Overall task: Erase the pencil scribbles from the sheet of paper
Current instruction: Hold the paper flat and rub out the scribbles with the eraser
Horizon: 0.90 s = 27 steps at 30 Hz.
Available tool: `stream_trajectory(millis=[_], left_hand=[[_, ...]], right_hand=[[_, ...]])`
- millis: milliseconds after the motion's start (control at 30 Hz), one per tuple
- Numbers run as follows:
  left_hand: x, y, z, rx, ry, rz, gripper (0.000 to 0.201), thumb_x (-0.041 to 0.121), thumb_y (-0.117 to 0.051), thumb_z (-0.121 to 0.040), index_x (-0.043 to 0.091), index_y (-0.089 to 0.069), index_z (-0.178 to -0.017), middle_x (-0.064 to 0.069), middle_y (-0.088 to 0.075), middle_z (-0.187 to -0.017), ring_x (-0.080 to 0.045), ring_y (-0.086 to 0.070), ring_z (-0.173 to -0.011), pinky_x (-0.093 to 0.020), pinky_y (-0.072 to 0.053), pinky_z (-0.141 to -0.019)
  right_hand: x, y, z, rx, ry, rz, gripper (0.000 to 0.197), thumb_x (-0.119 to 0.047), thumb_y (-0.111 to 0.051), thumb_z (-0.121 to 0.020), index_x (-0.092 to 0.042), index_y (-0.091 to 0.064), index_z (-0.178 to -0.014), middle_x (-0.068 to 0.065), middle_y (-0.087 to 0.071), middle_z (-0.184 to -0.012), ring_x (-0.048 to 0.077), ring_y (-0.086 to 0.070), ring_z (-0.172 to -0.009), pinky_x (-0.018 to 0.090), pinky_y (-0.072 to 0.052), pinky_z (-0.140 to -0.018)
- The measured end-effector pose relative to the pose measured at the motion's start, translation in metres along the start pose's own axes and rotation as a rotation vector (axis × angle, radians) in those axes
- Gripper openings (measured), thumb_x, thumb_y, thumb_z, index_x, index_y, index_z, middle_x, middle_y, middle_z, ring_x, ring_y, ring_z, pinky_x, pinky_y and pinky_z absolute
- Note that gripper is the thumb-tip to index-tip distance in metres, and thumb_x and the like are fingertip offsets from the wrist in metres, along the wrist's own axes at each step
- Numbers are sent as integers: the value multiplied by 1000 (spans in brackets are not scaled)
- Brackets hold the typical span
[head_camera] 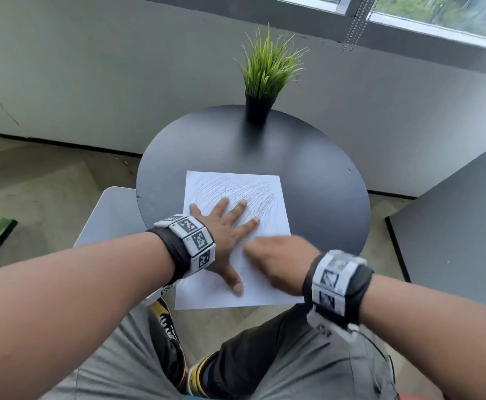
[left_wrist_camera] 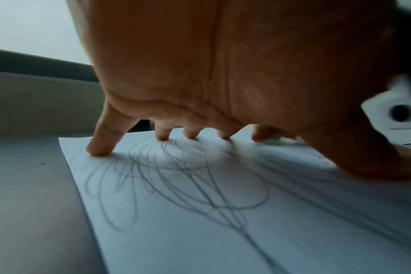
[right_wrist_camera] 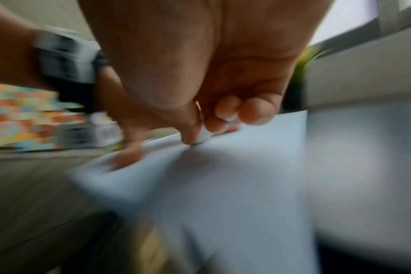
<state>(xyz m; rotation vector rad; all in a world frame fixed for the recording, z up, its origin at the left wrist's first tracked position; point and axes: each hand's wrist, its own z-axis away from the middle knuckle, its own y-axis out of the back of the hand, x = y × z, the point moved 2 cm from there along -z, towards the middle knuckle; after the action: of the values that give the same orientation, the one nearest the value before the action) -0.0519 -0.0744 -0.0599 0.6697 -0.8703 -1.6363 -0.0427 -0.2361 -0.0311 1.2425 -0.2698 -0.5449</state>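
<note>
A white sheet of paper (head_camera: 236, 192) covered in grey pencil scribbles (head_camera: 253, 189) lies on the round black table (head_camera: 316, 174), its near end hanging over the table's edge. My left hand (head_camera: 224, 226) presses flat on the sheet with fingers spread; in the left wrist view its fingertips (left_wrist_camera: 99, 150) bear down on the paper (left_wrist_camera: 200, 231) among the scribbles (left_wrist_camera: 176, 185). My right hand (head_camera: 276, 255), blurred by motion, pinches a small white eraser (right_wrist_camera: 204, 137) against the sheet (right_wrist_camera: 235, 185) just right of the left thumb.
A black pot with green grass-like plant (head_camera: 264, 82) stands at the table's far edge. A white chair (head_camera: 112, 217) sits to the left, a grey surface (head_camera: 452, 226) to the right. My knees are below the table's near edge.
</note>
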Motion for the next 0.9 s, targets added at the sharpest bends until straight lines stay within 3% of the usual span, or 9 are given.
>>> stream_trajectory(millis=[67,200,300,367,467,533,667,800,900], left_hand=[[1,0,0,6,-1,-5,150,95,-65,-43,42,25,-151,5,37,-160,-33,25,-150,-82,-14,-104],[0,2,1,0,-2,4,148,94,-66,-47,42,24,-152,4,35,-161,-33,23,-151,-81,-15,-104],[1,1,1,10,3,-3,149,93,-68,-46,42,23,-153,4,35,-161,-33,24,-151,-82,-14,-104],[2,0,1,9,7,-12,151,92,-68,-45,42,25,-152,3,37,-160,-34,25,-150,-82,-14,-104],[1,2,1,-4,-7,3,151,93,-68,-44,42,26,-152,4,37,-160,-34,25,-150,-82,-13,-104],[0,2,1,-9,-7,2,151,93,-68,-45,42,26,-152,4,38,-159,-34,26,-150,-82,-13,-104],[1,2,1,-16,-3,-9,153,93,-68,-43,42,26,-152,4,39,-159,-35,27,-149,-83,-14,-103],[0,6,-2,-12,-15,-21,152,94,-68,-43,42,25,-152,4,35,-161,-35,24,-150,-82,-13,-105],[-1,8,-2,58,-38,-65,148,97,-62,-45,40,17,-155,-2,30,-163,-35,21,-151,-75,-9,-112]], right_hand=[[-13,-6,6,-97,99,-11,23,-19,-49,-93,-23,-44,-115,0,-56,-104,26,-58,-96,37,-43,-68],[50,12,-10,47,-254,24,11,-26,-41,-99,-23,-43,-110,0,-57,-106,28,-60,-104,39,-49,-77],[-4,5,-2,-27,-35,-15,31,-18,-44,-94,-25,-46,-125,3,-58,-116,31,-59,-107,39,-49,-79],[-23,-3,7,-107,111,-44,30,-16,-48,-92,-25,-46,-120,1,-57,-110,28,-59,-102,39,-47,-75],[33,9,-6,-36,-189,44,26,-18,-46,-94,-22,-42,-119,1,-55,-111,28,-59,-104,39,-50,-78],[40,10,-6,9,-268,59,23,-19,-42,-95,-20,-42,-117,3,-56,-109,31,-61,-101,42,-51,-78],[-15,-5,9,-162,45,-39,23,-18,-45,-93,-15,-45,-116,3,-54,-106,26,-56,-95,36,-39,-70],[32,4,0,-15,-314,-239,28,-40,-34,-101,-19,-48,-112,8,-61,-108,31,-57,-97,40,-48,-82],[54,-2,-2,41,-493,-353,29,-42,-37,-102,-15,-45,-104,16,-61,-94,37,-57,-85,43,-50,-78]])
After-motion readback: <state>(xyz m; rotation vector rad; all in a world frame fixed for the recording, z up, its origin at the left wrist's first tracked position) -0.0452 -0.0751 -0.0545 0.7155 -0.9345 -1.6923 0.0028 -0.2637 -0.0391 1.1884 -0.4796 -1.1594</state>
